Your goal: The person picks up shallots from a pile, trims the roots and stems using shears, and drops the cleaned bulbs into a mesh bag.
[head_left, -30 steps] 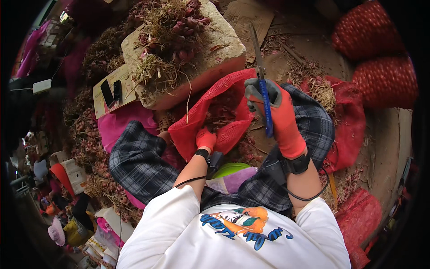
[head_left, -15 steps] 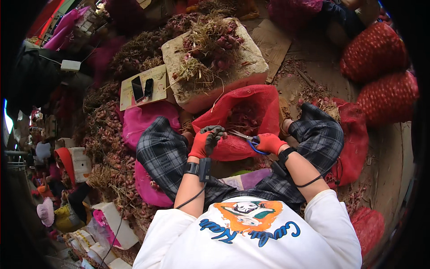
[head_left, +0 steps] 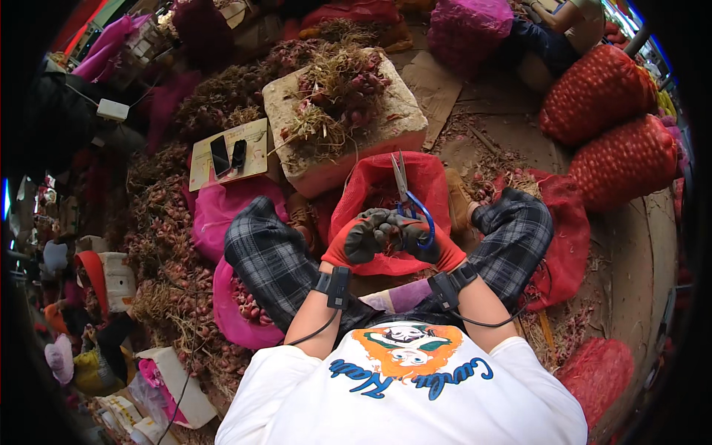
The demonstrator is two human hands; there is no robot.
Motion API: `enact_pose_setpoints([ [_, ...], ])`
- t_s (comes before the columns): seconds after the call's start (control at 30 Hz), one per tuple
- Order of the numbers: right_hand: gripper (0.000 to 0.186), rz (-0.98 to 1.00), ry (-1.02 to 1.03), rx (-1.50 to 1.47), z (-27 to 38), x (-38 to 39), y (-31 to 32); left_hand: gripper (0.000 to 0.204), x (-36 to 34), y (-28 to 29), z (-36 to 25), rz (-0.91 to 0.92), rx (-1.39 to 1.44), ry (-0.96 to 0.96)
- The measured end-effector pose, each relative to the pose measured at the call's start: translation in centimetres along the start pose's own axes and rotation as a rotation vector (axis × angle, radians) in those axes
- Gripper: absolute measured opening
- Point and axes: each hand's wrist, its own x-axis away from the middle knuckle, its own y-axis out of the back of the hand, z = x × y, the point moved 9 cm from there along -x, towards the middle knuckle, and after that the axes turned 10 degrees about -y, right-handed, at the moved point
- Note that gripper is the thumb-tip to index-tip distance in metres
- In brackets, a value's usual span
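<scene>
Red gloves with dark grey palms cover both my hands. My right hand (head_left: 432, 243) grips blue-handled scissors (head_left: 401, 182), their blades pointing away from me. Right beside it, my left hand (head_left: 357, 242) has its fingers curled in; what they hold, if anything, is hidden. Both hands are over the near side of an open red mesh bag (head_left: 432, 175) between my legs. Past the bag, a pile of reddish shallots with dry stalks (head_left: 345, 85) lies on a pale foam block (head_left: 404, 111).
A dark phone (head_left: 220, 156) rests on a board (head_left: 254, 144) beside the block. Loose shallots (head_left: 159, 237) spread along my left, near a pink mesh bag (head_left: 230, 319). Full red sacks (head_left: 597, 93) are stacked at right. Another person (head_left: 567, 30) sits at the far right.
My right hand has turned, swinging the scissors from pointing left to pointing away from me. The hands have come together, with the left slightly nearer my body. The view has shifted slightly.
</scene>
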Motion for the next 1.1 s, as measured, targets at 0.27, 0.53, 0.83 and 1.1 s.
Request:
enact_pose_setpoints([
  [0.27, 0.02, -0.092, 0.069, -0.044, 1.3, 3.8, 3.2, 0.036, -1.8, 4.9, -0.3, -0.211, -0.136, -0.134],
  [0.53, 0.014, 0.027, 0.112, -0.271, 2.6, 6.1, 2.3, 0.063, 0.1, 10.9, -5.8, -0.75, -1.333, -0.131],
  [0.83, 0.022, -0.28, -0.085, -0.059, -0.6, 3.4, 2.9, 0.032, 1.4, -5.1, -1.4, -0.006, -1.316, -0.472],
  [1.1, 0.036, -0.491, 0.355, 0.713, 3.8, 4.8, 1.0, 0.015, 3.2, 1.9, 0.1, -0.438, -0.615, -0.166],
])
